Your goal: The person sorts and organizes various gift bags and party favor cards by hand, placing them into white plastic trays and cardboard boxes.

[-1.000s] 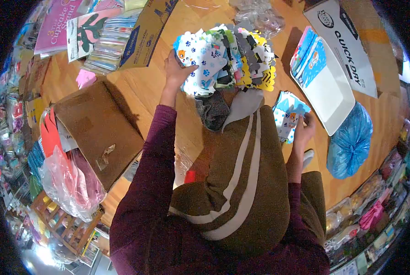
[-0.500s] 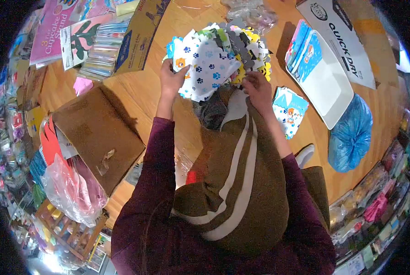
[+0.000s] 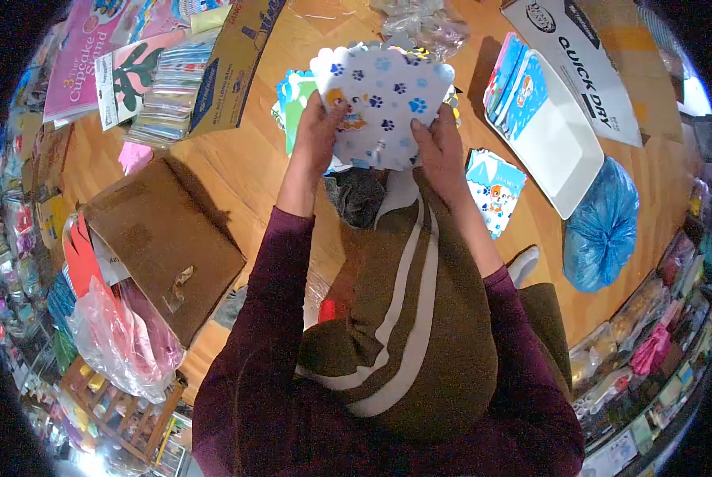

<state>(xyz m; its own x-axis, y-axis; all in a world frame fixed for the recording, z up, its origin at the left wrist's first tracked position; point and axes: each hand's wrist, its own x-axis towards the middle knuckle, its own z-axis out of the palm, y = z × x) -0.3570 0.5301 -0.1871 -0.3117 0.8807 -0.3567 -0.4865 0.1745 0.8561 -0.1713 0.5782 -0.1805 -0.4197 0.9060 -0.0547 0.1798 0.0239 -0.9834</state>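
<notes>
A white card with blue paw prints, a cartoon dog and a scalloped edge (image 3: 384, 107) is held up between my two hands. My left hand (image 3: 322, 131) grips its left side, thumb on the front. On the right side, my right hand (image 3: 442, 155) pinches it, thumb also in front. Behind and below it are more cards, among them a green and white one (image 3: 299, 99); the held card hides most of them. A small stack of dog-printed cards (image 3: 495, 191) lies on the wooden floor to the right of my right hand.
On the right, a white tray (image 3: 567, 155) holds several blue printed cards (image 3: 525, 99) beside a blue plastic bag (image 3: 603, 226) and a "Quick Dry" box (image 3: 575, 67). A brown cardboard box (image 3: 165, 238) stands left. Packaged goods (image 3: 173, 87) lie at the upper left.
My right hand has left the yellow and grey cards and taken the right side of the paw-print card. The card now sits more to the right, over the pile, between both hands.
</notes>
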